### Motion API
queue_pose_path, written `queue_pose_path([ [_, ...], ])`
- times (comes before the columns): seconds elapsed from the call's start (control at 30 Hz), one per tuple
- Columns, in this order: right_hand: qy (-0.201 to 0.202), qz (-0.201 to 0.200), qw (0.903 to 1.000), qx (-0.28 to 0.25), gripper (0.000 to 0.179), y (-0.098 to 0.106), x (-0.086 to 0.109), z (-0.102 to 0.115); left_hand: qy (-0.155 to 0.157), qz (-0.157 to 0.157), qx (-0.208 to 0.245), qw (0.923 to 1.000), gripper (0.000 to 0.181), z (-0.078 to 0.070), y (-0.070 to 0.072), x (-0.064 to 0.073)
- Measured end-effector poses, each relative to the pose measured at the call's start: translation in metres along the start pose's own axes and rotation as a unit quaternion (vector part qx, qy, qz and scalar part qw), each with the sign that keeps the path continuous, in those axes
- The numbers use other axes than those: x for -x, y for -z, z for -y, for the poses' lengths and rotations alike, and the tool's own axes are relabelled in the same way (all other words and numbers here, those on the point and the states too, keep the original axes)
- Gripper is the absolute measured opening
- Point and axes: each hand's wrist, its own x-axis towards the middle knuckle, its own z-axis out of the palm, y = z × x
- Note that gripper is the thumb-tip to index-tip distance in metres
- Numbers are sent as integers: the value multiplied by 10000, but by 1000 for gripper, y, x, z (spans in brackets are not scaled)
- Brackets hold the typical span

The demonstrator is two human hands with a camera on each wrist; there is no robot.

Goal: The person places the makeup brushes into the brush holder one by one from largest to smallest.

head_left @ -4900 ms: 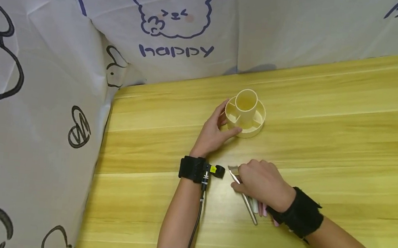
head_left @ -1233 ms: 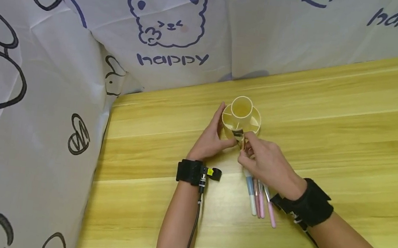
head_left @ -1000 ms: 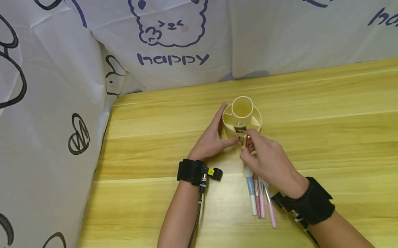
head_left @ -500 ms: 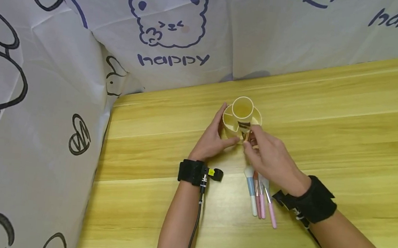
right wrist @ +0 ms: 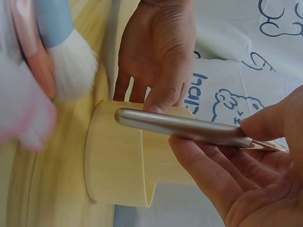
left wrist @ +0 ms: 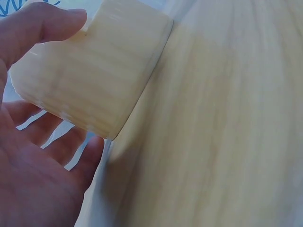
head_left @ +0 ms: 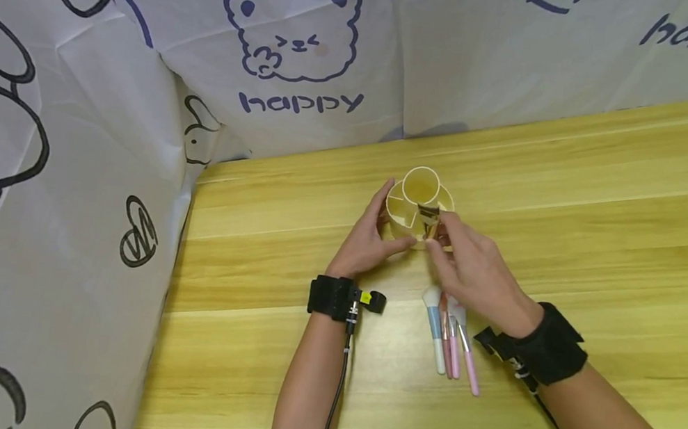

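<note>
A cream round organizer (head_left: 401, 211) with a tall central cup stands on the table, its outer ring split into compartments. My left hand (head_left: 366, 239) holds its left side, thumb at the near rim and fingers around the wall, as the left wrist view shows (left wrist: 90, 71). In my right hand (head_left: 476, 270) a makeup brush (right wrist: 180, 127) with a metallic handle is pinched between thumb and fingers. Its dark-tipped head (head_left: 429, 213) points up and overlaps the organizer's near compartments in the head view. The handle's rounded end is beside the organizer wall in the right wrist view.
Several makeup brushes lie together on the table in front of the organizer, among them one with a blue and white handle (head_left: 434, 332) and a pink one (head_left: 469, 367). White cloth (head_left: 299, 42) with drawings hangs behind the wooden table (head_left: 600, 234).
Earlier my right hand was down by the loose brushes with the metallic brush; it has since carried it up to the organizer. Lately it edged farther and slightly right. My left hand keeps its hold.
</note>
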Motion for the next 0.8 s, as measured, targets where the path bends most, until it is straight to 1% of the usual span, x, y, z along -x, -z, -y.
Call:
queue_pose_path([
  [0.2,39,-47,9999,103,25,1,0,-1,62,-31,42,10000,109,-1,0,0],
  [0.4,-22,-68,9999,84,26,3,0,-1,-4,-144,-291,9995,113,-3,1,1],
  [0.6,-29,-115,9999,16,24,4,0,-2,88,-226,-438,9987,119,-4,1,2],
  [0.7,-18,-130,9999,-22,24,5,0,-3,97,-187,-390,9990,125,-4,1,2],
  [0.8,-29,-131,9999,-40,25,5,0,-4,55,-38,-182,9998,128,-4,1,1],
])
